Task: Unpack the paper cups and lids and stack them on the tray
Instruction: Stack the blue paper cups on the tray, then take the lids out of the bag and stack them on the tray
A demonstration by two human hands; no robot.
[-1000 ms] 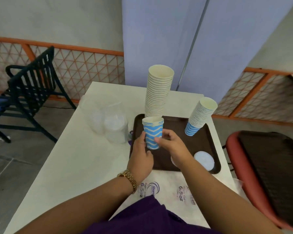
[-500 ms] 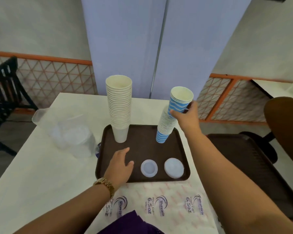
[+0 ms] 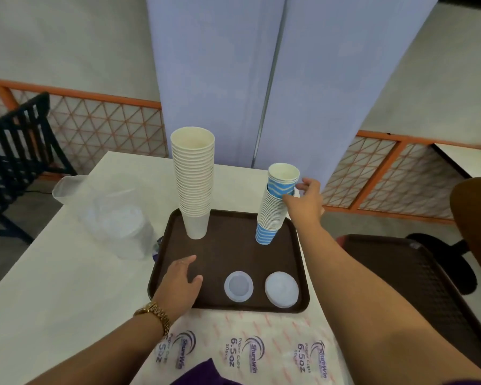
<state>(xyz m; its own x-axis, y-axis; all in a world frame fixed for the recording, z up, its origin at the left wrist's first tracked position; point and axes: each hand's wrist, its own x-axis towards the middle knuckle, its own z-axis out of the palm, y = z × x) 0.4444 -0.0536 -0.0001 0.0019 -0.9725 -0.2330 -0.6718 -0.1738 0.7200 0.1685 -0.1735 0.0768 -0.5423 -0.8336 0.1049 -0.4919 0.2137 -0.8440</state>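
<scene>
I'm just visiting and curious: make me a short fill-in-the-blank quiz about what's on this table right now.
1. Both stacks of cups stand on a dark brown ____.
2. The right hand is at the top of the stack of ____ striped cups.
3. The number of round lids lying flat at the near edge of the tray is ____.
4. The left hand wears a gold ____ at the wrist.

Missing words: tray; blue; two; watch
</scene>
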